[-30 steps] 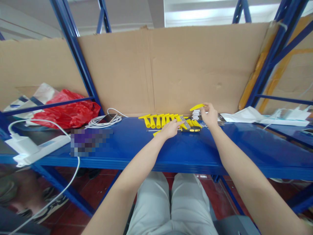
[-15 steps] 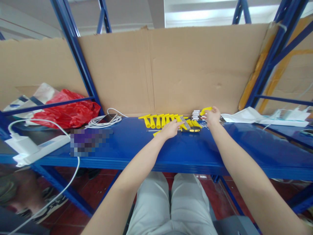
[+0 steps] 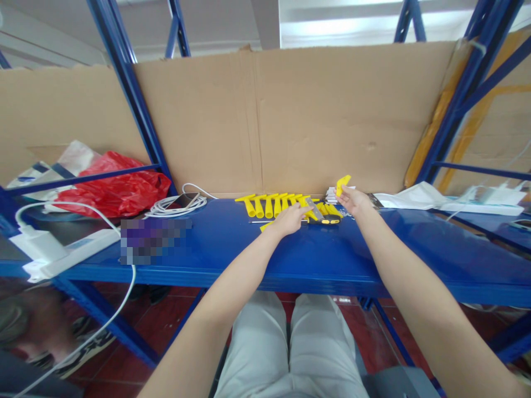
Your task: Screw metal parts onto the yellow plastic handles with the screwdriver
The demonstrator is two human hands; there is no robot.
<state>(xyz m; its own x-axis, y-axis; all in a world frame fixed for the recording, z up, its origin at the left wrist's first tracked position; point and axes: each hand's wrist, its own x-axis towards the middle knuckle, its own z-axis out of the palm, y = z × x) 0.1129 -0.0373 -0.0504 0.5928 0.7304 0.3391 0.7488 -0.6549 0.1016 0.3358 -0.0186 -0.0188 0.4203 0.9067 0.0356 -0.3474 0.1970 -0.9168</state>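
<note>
My left hand (image 3: 291, 218) is closed at the middle of the blue table (image 3: 232, 249). From its fingertips a flat grey strip with a yellow part (image 3: 315, 210) slants to the right. In my right hand (image 3: 357, 201), pinched between thumb and fingers, is a small bent yellow plastic piece (image 3: 343, 183), raised above the table. A row of yellow T-shaped plastic parts (image 3: 269, 207) lies behind my left hand. Smaller yellow pieces (image 3: 332, 209) lie between the hands. Close by rests a black-and-yellow tool handle (image 3: 331, 220); a thin metal shaft (image 3: 260, 222) shows left of my left hand.
White stacked pieces (image 3: 332, 194) sit at the back near my right hand. A coiled white cable (image 3: 176, 205), a red plastic bag (image 3: 118, 185) and a power strip (image 3: 78, 250) are on the left. Cardboard (image 3: 298, 121) walls off the back. Another power strip (image 3: 483, 207) lies right.
My right hand has lifted slightly and turned, so the yellow piece now points upward and shows more clearly. My left hand has stayed in place.
</note>
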